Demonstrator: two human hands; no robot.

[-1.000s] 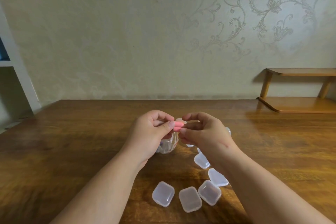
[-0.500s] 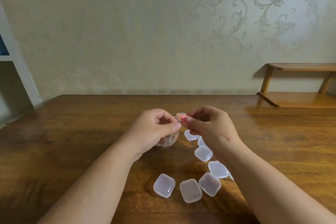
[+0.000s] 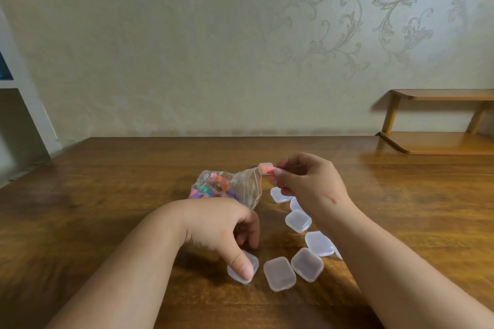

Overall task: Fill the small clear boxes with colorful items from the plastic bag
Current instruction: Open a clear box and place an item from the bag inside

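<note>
Your hands have parted. A second ago both met at one small box, in front of the bag; now your right hand [image 3: 307, 184] has it alone, held above the bench [image 3: 107, 195]. Its fingers [image 3: 287, 162] and thumb are curled in and pinch the filled box [image 3: 265, 168], which shows pink and orange through its clear wall. Whether the lid is snapped shut is too small to tell.

Your left hand [image 3: 217, 224] has dropped toward you. Its thumb lies on top of an empty box [image 3: 252, 262] at the left end of the near row, with the other fingers bent down just behind it. You cannot tell from here whether they grip the box or only touch it.

With the left hand gone from in front of it, the bag [image 3: 227, 187] shows again, lying on the bench between your hands and well stocked with coloured pieces. The other boxes [image 3: 279, 274] curve from the near row up under your right wrist, all looking empty.

So one box appears done, and the next seems to be starting. The filled one has yet to be set down.
</note>
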